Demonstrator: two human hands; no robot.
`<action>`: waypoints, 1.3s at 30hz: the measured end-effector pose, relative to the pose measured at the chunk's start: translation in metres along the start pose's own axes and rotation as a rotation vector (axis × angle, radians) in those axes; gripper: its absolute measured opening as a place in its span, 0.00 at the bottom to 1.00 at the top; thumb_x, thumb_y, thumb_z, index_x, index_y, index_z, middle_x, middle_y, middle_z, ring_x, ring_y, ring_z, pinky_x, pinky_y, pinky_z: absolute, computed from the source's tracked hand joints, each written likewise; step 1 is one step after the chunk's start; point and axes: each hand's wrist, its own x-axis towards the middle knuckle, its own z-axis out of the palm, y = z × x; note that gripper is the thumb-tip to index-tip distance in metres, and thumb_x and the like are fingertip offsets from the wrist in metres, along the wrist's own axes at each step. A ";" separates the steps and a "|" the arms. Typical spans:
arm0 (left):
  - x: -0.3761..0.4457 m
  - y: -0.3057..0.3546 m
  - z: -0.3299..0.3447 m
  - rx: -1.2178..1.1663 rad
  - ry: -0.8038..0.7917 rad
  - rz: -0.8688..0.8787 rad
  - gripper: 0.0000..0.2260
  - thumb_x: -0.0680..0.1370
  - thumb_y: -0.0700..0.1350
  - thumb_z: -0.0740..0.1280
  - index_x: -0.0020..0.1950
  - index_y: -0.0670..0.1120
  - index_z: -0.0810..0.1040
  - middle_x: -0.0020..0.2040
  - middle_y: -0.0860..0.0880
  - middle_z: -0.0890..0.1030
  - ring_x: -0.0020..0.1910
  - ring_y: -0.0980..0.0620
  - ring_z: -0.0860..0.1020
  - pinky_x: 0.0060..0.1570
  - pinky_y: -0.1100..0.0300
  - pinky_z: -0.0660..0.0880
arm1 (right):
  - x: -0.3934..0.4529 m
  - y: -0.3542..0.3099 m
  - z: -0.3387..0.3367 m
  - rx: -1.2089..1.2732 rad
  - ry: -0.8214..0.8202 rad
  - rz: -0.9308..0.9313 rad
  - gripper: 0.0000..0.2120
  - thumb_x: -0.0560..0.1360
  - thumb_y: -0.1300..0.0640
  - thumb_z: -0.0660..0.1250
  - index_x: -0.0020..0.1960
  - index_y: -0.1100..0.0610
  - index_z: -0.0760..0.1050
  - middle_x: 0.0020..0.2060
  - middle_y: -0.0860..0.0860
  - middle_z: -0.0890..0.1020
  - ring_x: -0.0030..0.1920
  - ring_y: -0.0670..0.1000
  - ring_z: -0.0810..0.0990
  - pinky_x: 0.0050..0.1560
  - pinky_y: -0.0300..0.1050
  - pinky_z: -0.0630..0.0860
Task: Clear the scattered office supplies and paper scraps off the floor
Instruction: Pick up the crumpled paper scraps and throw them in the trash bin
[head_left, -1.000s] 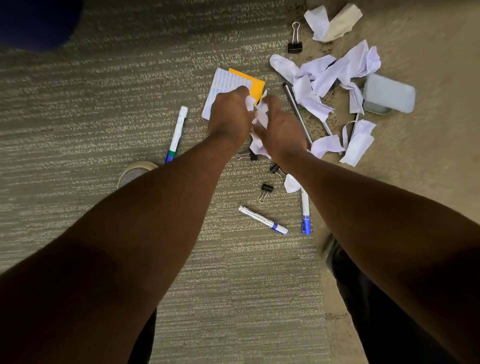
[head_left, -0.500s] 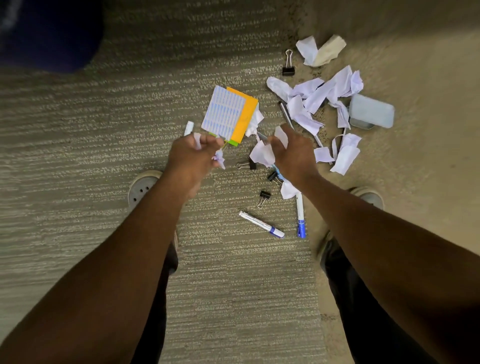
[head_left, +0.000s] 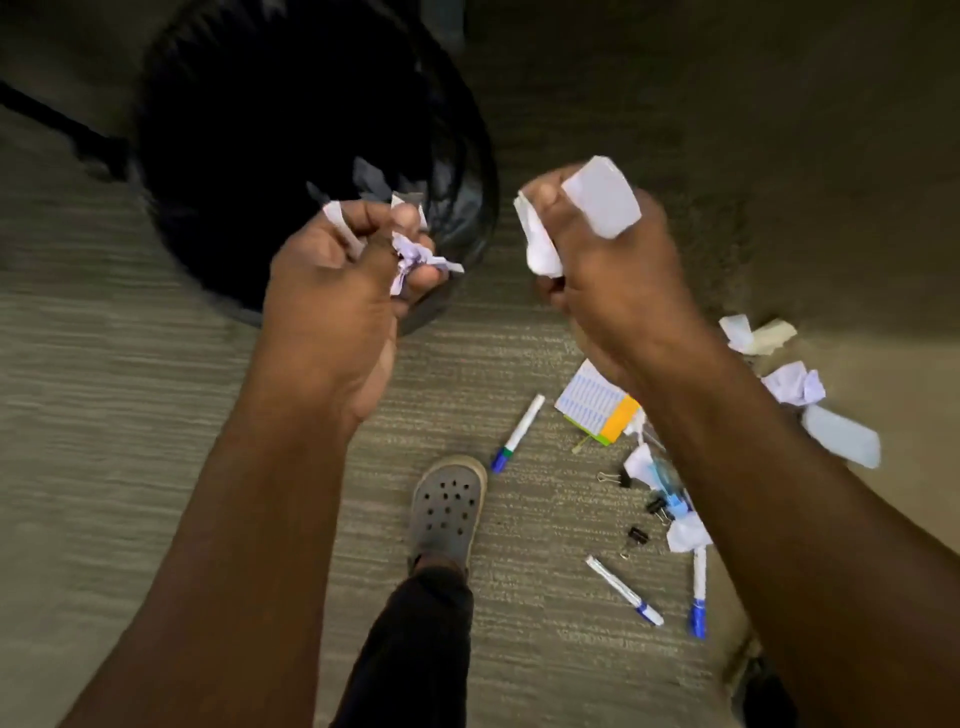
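Both fists up now, left hand (head_left: 337, 275) fingers clenched on crumpled paper scraps (head_left: 415, 254) over the black bin (head_left: 291, 130), right hand (head_left: 608, 265) gripping more paper (head_left: 597, 202), 3 markers (head_left: 517, 434) lying on the floor (head_left: 104, 415).

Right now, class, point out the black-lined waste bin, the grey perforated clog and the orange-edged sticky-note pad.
black-lined waste bin (head_left: 270, 156): head view, dark liner.
grey perforated clog (head_left: 448, 506): head view, upper.
orange-edged sticky-note pad (head_left: 589, 402): head view, printed top.

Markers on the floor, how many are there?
3. One marker lies beside the grey shoe. A second marker sits lower right. A third marker pokes out under the right arm. More may hide beneath that arm.
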 end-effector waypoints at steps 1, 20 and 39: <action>0.009 0.008 -0.006 -0.006 0.032 -0.009 0.10 0.80 0.32 0.58 0.43 0.43 0.73 0.34 0.52 0.79 0.32 0.58 0.77 0.33 0.69 0.73 | 0.009 -0.009 0.018 0.052 -0.009 0.015 0.09 0.79 0.60 0.64 0.41 0.53 0.77 0.30 0.47 0.78 0.26 0.42 0.74 0.24 0.36 0.67; 0.079 0.010 -0.102 -0.018 0.245 -0.069 0.08 0.79 0.32 0.62 0.43 0.42 0.76 0.44 0.43 0.81 0.45 0.47 0.83 0.42 0.64 0.79 | 0.058 -0.009 0.078 0.487 -0.390 0.458 0.22 0.79 0.52 0.54 0.69 0.60 0.70 0.67 0.60 0.75 0.64 0.60 0.76 0.65 0.54 0.72; 0.078 0.006 -0.098 0.048 0.143 -0.128 0.31 0.78 0.64 0.55 0.76 0.48 0.62 0.77 0.50 0.63 0.75 0.52 0.61 0.73 0.53 0.57 | 0.067 -0.007 0.103 -0.149 -0.370 0.108 0.29 0.81 0.38 0.47 0.76 0.53 0.58 0.64 0.36 0.65 0.52 0.29 0.70 0.43 0.26 0.70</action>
